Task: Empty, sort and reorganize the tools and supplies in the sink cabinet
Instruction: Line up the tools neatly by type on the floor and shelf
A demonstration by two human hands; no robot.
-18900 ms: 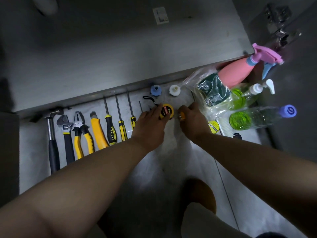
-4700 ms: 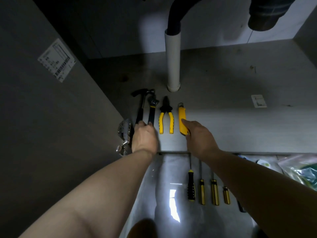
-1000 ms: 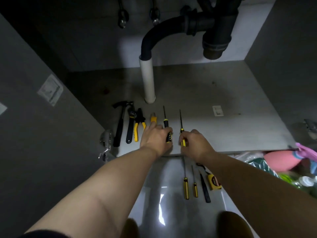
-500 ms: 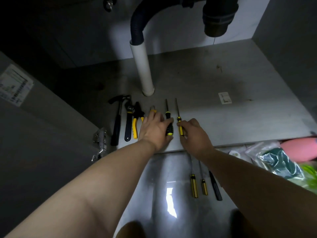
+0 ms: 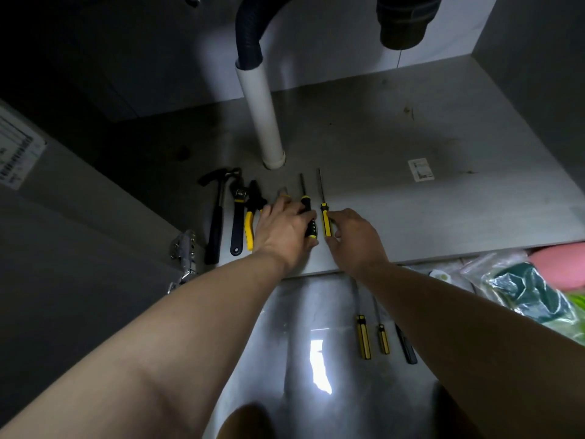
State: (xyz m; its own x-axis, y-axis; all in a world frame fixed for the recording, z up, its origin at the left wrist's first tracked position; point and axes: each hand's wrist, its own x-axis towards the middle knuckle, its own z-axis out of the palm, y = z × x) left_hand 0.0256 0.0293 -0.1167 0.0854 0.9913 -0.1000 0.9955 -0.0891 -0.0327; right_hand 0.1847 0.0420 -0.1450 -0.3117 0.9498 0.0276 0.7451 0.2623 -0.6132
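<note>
Both hands reach into the sink cabinet, onto the cabinet floor (image 5: 395, 217) near its front edge. Left hand (image 5: 285, 229) lies over a black/yellow screwdriver (image 5: 306, 202), grip closed loosely on its handle. Right hand (image 5: 354, 239): grip open, fingertips touching a yellow screwdriver (image 5: 325, 221) just beside the first. Left of them, in a row: hammer (image 5: 218, 213), wrench (image 5: 237, 217), pliers (image 5: 251, 217), utility knife (image 5: 283, 193) mostly under left hand. White drain pipe (image 5: 262, 115) stands behind. Three more screwdrivers (image 5: 363, 335) lie on the room floor (image 5: 294, 312) outside, plus a bag of sponges (image 5: 522, 289) at right.

A white drain pipe (image 5: 261, 115) stands upright near a small sticker (image 5: 420, 169), well apart.
</note>
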